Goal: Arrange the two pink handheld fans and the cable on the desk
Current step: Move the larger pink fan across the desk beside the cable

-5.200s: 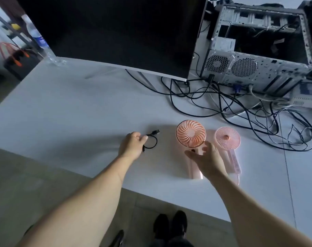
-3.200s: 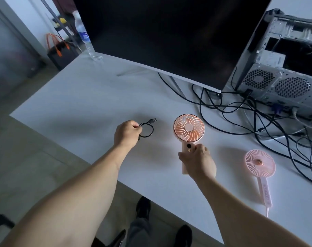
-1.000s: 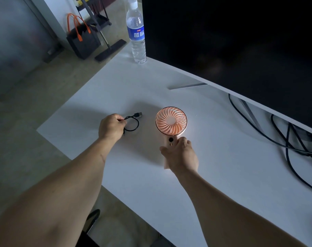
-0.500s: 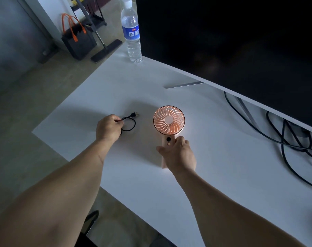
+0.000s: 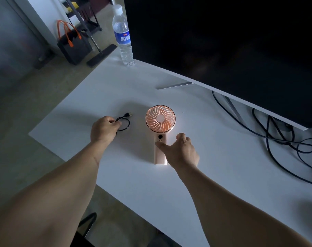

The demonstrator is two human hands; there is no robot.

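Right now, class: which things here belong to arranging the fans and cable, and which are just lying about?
Job: pink fan, short black cable, left hand, right hand.

Lying about: water bottle, monitor, tangled wires, bag.

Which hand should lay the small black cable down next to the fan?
Left. The left hand already pinches the cable, just left of the pink fan. The right hand is spread open over the fan's handle.
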